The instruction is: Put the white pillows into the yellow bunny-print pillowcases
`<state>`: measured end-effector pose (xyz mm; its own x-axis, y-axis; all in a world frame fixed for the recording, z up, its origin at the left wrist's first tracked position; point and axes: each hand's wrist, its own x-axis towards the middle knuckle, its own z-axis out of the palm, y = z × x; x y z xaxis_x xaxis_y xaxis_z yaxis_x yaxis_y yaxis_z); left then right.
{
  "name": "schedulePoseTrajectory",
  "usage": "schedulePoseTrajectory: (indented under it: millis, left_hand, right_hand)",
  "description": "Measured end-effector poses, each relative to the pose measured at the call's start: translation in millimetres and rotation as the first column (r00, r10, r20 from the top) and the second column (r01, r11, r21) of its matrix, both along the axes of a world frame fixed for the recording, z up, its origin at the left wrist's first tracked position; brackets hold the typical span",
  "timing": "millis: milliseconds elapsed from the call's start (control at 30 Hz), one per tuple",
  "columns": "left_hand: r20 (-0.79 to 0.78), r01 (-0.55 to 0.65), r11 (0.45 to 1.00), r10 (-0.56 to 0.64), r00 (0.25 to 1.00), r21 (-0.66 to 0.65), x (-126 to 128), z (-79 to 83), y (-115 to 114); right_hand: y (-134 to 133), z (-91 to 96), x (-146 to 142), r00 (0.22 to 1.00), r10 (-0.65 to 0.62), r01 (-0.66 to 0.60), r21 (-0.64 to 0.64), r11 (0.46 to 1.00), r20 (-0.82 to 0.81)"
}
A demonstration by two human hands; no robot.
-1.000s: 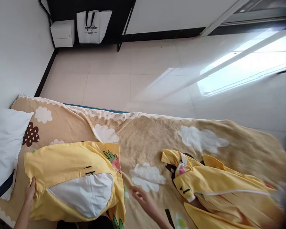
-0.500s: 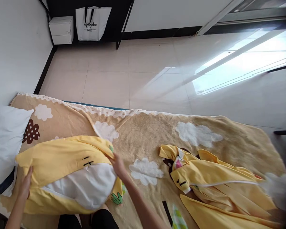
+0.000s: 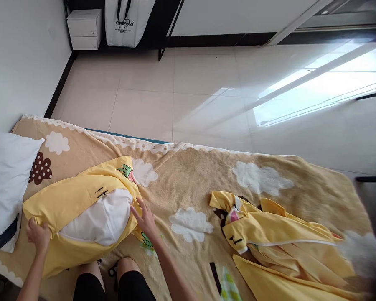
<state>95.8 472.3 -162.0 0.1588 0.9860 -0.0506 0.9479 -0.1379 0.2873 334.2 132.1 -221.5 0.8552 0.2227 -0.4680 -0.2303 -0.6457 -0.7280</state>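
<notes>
Yellow pillowcase (image 3: pixel 78 196) lies on the bed's beige blanket (image 3: pixel 188 184) just in front of your knees, its long axis running left to right, with the right end angled a little away from you. It sits between your two hands, so each hand has one end of it. Your left hand (image 3: pixel 38 236) is at the left end, fingers curled tight around a bunch of the yellow cloth. Your right hand (image 3: pixel 144 217) is at the right end, fingers spread and flat against the cloth, pressing but gripping nothing. A white pillow (image 3: pixel 97 217) shows through the opening on the side facing you, nearer your right hand than your left. A second white pillow (image 3: pixel 6 179) lies just beyond the left end, and another yellow cover (image 3: pixel 269 234) lies well apart to your right.
</notes>
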Motion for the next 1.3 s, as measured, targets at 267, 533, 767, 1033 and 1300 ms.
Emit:
schedulePoseTrajectory:
  millis: [267, 533, 767, 1033, 1300]
  left_hand:
    - [0.348, 0.984, 0.177, -0.923, 0.166, 0.0, 98.1, 2.8, -141.6]
    - [0.196, 0.908, -0.065, -0.98, 0.019, -0.413, 162.2, -40.8, -162.2]
    - [0.113, 0.872, 0.051, -0.986, 0.121, -0.486, 139.9, -53.1, -150.0]
    - [0.24, 0.897, -0.245, -0.957, -0.163, -0.368, 146.5, -40.3, -207.1]
    - [0.343, 0.859, -0.195, -0.939, -0.024, -0.474, 168.4, -76.7, -210.9]
  right_hand:
    - [19.9, -9.4, -56.7, 0.977, -0.125, 0.094, -0.179, 0.979, -0.171]
    - [19.3, 8.4, -4.2, 0.998, 0.012, -0.037, -0.443, 0.896, -0.058]
    - [-31.9, 55.1, -10.1, 0.994, 0.047, -0.008, -0.356, 0.934, 0.101]
    - [-32.5, 61.1, -20.9, 0.99, -0.108, 0.123, -0.168, 0.978, 0.093]
    - [-34.7, 60.4, -21.1, 0.988, -0.111, 0.133, -0.22, 0.966, 0.112]
